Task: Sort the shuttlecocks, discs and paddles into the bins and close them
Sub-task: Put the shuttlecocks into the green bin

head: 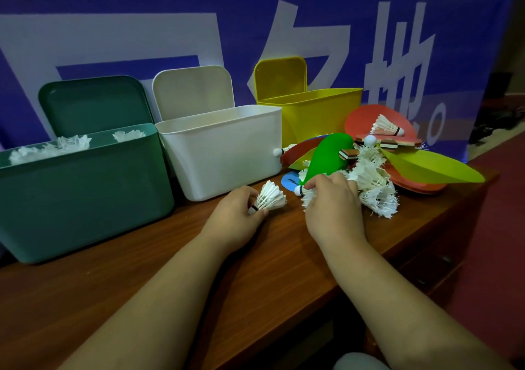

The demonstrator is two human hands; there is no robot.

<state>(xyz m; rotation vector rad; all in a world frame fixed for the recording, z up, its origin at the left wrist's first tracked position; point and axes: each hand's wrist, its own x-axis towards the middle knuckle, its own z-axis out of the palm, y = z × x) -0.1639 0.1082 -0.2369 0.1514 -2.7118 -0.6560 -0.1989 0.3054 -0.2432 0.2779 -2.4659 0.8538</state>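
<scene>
Shuttlecock (271, 197) pinched at its cork end by the left hand (235, 217) above the worktop (142, 270), while the right hand (333, 207) seemingly grips a second shuttlecock (304, 193).

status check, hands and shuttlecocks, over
Left hand pinching one shuttlecock. Right hand gripping a second shuttlecock at the pile. Teal bin open, shuttlecocks inside. Green disc lying over the pile.
</scene>
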